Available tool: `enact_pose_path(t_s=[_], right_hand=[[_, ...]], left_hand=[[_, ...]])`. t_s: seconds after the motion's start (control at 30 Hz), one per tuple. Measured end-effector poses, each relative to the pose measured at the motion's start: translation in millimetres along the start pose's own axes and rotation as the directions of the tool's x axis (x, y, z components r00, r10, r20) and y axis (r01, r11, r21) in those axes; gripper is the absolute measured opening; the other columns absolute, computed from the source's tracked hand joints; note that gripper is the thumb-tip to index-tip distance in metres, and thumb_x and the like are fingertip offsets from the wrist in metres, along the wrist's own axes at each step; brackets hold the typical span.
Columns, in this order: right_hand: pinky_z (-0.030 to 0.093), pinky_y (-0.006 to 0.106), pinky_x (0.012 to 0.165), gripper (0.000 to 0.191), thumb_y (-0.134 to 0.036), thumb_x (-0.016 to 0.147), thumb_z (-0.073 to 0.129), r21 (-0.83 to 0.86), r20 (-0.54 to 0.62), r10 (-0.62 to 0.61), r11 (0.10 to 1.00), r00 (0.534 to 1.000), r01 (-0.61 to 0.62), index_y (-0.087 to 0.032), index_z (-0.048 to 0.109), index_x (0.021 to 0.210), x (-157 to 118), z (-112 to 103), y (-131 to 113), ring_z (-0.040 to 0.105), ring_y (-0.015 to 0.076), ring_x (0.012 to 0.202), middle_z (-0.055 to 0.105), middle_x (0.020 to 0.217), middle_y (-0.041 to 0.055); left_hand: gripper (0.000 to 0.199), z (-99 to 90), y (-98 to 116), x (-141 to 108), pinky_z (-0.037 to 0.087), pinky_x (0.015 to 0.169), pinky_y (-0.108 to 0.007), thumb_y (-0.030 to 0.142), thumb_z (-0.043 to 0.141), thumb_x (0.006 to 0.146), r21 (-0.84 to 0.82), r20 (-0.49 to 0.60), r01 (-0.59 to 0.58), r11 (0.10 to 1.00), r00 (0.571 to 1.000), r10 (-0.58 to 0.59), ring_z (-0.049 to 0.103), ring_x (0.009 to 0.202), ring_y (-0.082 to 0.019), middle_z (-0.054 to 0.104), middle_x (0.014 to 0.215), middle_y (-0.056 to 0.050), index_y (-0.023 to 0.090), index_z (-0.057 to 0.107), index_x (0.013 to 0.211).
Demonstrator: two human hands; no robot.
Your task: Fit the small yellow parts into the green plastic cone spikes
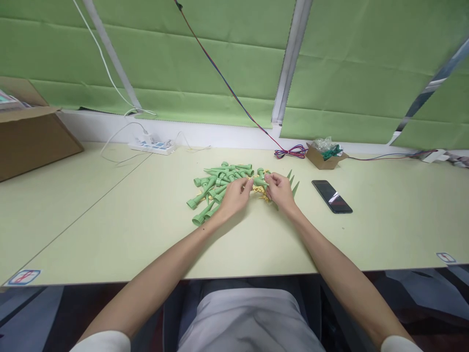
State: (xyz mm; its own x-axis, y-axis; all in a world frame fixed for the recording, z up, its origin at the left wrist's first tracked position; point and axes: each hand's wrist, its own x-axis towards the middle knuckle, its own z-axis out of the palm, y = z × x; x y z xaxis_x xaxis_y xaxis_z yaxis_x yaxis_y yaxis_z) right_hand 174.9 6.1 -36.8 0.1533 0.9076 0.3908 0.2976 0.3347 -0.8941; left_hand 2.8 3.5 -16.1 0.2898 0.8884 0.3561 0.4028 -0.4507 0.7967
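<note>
A green plastic watering spike [261, 182] lies level between my two hands, over the pile. My left hand [236, 196] has its thumb and forefinger closed at the spike's wide end. At the narrow end, my right hand [280, 190] pinches with curled fingers. More green spikes [201, 199] with wide, hollow ends are heaped to the left, some partly under my left hand. Small yellow pieces [259, 189] lie among them, mostly below the held spike. Several pointed green tips [295, 188] stick out past my right hand, which hides the rest of them.
A black phone [331, 196] lies to the right. Behind it stands a small cardboard box [323, 160] with clear and green contents, beside bundled red-blue wire [290, 152]. A power strip [153, 146] sits at the back left, near a large cardboard box [36, 142].
</note>
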Motion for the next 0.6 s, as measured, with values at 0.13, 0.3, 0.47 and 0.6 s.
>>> enact_pose_path(t_s=[0.13,0.3,0.47,0.6], right_hand=[[0.028,0.028,0.044,0.053,-0.074,0.089,0.052,-0.009,0.023,-0.02,1.0,1.0,0.02,-0.024,0.048,0.069,-3.3,0.5,-5.5,0.035,0.013,0.044,0.036,0.048,-0.0051],[0.029,0.028,0.045,0.049,-0.069,0.087,0.058,0.05,0.077,-0.007,0.999,0.997,0.003,-0.024,0.049,0.07,-6.3,0.1,-11.5,0.036,0.0126,0.044,0.04,0.049,-0.0048],[0.028,0.028,0.045,0.048,-0.069,0.085,0.059,0.033,0.08,-0.01,0.999,0.997,0.007,-0.024,0.049,0.07,-5.0,-0.9,-12.0,0.037,0.0128,0.045,0.041,0.049,-0.0047],[0.028,0.029,0.044,0.05,-0.071,0.084,0.059,0.065,0.105,0.015,0.998,0.994,-0.022,-0.025,0.046,0.069,-4.3,-0.5,-11.9,0.036,0.0125,0.043,0.038,0.047,-0.0057]], left_hand=[[0.061,0.3,3.5,0.5,0.048,0.052,-0.029,0.072,0.05,0.092,-0.342,0.286,0.372,0.863,0.916,-0.282,0.064,0.062,-0.017,0.069,0.084,-0.011,0.016,0.066,0.076],[0.06,1.4,5.3,-2.2,0.051,0.05,-0.026,0.073,0.065,0.083,-0.467,0.422,0.489,0.736,0.855,-0.301,0.066,0.064,-0.015,0.069,0.089,-0.011,0.014,0.065,0.08],[0.052,2.4,4.0,-2.3,0.051,0.052,-0.026,0.065,0.073,0.082,-0.495,0.383,0.42,0.761,0.891,-0.243,0.065,0.064,-0.014,0.066,0.08,-0.007,0.014,0.062,0.082],[0.048,0.2,3.6,-3.0,0.046,0.05,-0.025,0.061,0.075,0.08,-0.412,0.294,0.297,0.862,0.938,-0.182,0.062,0.06,-0.014,0.063,0.072,-0.003,0.018,0.056,0.075]])
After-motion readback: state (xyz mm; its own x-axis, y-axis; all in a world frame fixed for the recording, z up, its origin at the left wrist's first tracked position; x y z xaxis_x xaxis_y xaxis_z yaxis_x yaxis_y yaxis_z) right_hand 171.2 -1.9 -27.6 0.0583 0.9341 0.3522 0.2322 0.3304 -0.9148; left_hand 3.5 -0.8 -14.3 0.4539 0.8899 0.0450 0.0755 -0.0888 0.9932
